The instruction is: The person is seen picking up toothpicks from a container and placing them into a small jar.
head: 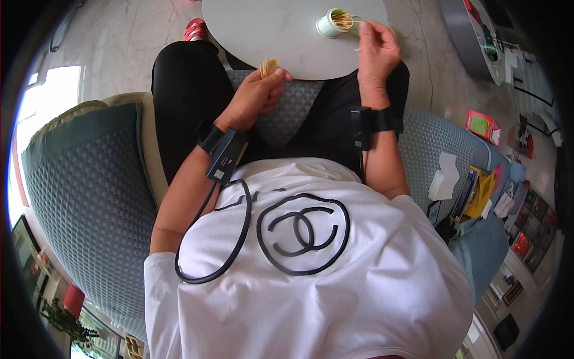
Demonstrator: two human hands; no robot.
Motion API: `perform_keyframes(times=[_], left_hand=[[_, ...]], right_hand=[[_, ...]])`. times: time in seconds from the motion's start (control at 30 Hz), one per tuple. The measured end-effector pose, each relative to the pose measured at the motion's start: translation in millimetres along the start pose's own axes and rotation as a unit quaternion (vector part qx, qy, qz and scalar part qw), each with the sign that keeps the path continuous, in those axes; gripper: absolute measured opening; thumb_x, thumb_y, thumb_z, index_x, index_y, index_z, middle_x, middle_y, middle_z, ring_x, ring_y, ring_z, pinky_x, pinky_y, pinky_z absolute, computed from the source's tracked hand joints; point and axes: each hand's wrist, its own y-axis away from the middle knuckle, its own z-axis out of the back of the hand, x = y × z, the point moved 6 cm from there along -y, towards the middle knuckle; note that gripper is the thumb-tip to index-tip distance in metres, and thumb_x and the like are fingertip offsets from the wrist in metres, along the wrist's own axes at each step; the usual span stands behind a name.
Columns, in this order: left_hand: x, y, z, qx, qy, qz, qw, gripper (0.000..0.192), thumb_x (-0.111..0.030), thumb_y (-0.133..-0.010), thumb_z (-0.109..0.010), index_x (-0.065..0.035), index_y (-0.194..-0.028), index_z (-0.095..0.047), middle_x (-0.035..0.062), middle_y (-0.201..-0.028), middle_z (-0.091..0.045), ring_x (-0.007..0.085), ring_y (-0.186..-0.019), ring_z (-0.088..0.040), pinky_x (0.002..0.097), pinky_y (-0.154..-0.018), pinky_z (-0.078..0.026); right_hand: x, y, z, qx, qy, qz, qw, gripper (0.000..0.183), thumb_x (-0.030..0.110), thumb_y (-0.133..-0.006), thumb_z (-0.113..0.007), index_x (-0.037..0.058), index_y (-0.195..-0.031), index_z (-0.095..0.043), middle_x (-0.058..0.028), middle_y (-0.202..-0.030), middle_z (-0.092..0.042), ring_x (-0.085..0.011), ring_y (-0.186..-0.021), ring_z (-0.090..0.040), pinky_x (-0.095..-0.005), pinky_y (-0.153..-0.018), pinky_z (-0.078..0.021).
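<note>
My left hand (262, 94) is closed around a bundle of wooden toothpicks (269, 68), their tips fanning up above the fist over my lap. A pale green toothpick holder (327, 28) stands on the round table, with more toothpicks (341, 19) leaning out of its mouth towards the right. Just right of that mouth, my right hand (379, 49) pinches a thin toothpick (356, 20) between thumb and fingertip. Partly behind the holder and this hand is another pale green piece, too covered to name.
The round light table (278, 31) curves above my knees. I sit on a grey quilted sofa (89, 179). To the right lie a red box (483, 127), white tissues (444, 177) and a yellow package (479, 195). A black cable (242, 238) loops from my left wrist device (226, 157).
</note>
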Motion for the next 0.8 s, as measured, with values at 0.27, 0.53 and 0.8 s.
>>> perform_keyframes(times=[0.27,0.53,0.8], left_hand=[[3,-1,3,0.003,0.006,0.002,1.000,0.021,-0.028,-0.095,-0.045,-0.0093,-0.092,-0.055,-0.0085,-0.058,-0.030,0.0020,-0.045,-0.024,0.0188,-0.040,-0.019],[4,-2,2,0.014,-0.004,0.006,1.000,0.021,-0.028,-0.096,-0.045,-0.0096,-0.092,-0.055,-0.0090,-0.057,-0.030,0.0020,-0.045,-0.025,0.0190,-0.040,-0.019],[10,2,-7,0.049,-0.073,0.063,0.994,0.023,-0.030,-0.096,-0.043,-0.0106,-0.093,-0.054,-0.0104,-0.055,-0.030,0.0013,-0.043,-0.023,0.0187,-0.038,-0.016]], right_hand=[[21,-2,-9,0.034,0.237,0.134,0.962,0.011,0.011,-0.076,-0.071,0.0043,-0.083,-0.068,-0.0002,-0.069,-0.061,-0.0084,-0.054,-0.053,-0.0213,-0.054,-0.0435],[31,12,-25,0.117,0.167,0.154,0.967,0.014,0.009,-0.077,-0.069,0.0069,-0.091,-0.067,0.0005,-0.073,-0.060,-0.0067,-0.060,-0.052,-0.0196,-0.055,-0.0429],[19,62,-82,0.436,0.009,-0.053,0.898,0.022,0.021,-0.077,-0.072,0.0054,-0.093,-0.067,0.0004,-0.082,-0.060,-0.0052,-0.062,-0.051,-0.0186,-0.058,-0.0444]])
